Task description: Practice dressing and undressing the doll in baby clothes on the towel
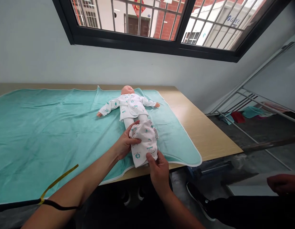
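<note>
A baby doll point(132, 105) lies on its back on a teal blanket point(73, 127), arms spread, wearing a white printed jacket. Over its lower legs I hold a white garment point(145, 140) with the same green print, partly folded, perhaps baby trousers. My left hand point(127, 141) pinches its upper left side, thumb on top and fingers beneath. Lower down, my right hand point(158, 167) grips the bottom right edge between thumb and fingers. The doll's feet are hidden behind the cloth.
The blanket covers much of a wooden table point(192, 117) against the wall under a barred window point(138, 19). At right stand a metal rack point(247, 95) and another person's hand point(284, 183) and shoe point(197, 198). A black cord with a yellow tie point(42, 198) crosses my left forearm.
</note>
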Tool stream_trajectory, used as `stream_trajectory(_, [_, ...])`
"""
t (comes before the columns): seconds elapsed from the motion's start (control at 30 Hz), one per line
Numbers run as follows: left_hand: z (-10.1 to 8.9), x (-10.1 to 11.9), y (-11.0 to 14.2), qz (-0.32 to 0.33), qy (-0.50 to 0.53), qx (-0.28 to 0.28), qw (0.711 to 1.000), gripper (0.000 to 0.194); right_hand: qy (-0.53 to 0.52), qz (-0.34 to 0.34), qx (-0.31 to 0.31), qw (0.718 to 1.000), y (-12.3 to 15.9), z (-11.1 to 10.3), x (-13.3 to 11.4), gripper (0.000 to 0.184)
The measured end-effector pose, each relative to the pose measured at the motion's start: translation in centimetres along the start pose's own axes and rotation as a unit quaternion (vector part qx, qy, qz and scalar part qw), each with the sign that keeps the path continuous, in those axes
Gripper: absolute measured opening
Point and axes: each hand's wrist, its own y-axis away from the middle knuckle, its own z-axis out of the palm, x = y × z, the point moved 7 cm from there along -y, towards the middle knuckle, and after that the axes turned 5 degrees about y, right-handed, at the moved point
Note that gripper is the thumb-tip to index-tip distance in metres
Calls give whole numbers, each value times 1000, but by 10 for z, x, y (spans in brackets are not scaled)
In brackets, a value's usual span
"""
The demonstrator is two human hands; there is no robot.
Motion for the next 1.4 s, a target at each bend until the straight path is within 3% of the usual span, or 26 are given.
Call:
stream_trajectory(0.2, [-9,1,-1,-20,10,-21,1000,62,-122,27,1,992,-2,-5,-5,33])
stream_trajectory(0.37, [-3,-2,1,-57,-26,-71,996,65,-164,36,-46,985,4,4,-5,42])
stream_trajectory(0.5, [-8,4,5,-70,-5,-69,995,69,-190,64,-21,979,0,-3,-2,31])
stream_trajectory(0.67, [-1,8,8,-107,51,-115,986,68,-211,84,14,974,-3,-11,2,24])
stream_trajectory(0.87, [20,9,9,-69,-126,-87,986,63,-217,69,9,974,-2,-8,1,30])
stream_trajectory(0.97, [25,10,9,-36,-145,-91,985,55,-218,61,24,974,-3,-12,2,32])
stream_trajectory(1.07, [17,8,7,-36,-84,-88,992,62,-232,61,52,969,-2,-17,2,33])
stream_trajectory(1.2, [9,5,8,-92,-4,-113,989,73,-240,66,72,966,-1,-18,2,30])
stream_trajectory(1.3, [18,4,13,-116,-45,-139,982,86,-228,66,60,970,-1,-10,-1,30])
stream_trajectory(1.4, [28,3,15,-106,-125,-121,979,92,-226,65,31,971,-1,0,-3,32])
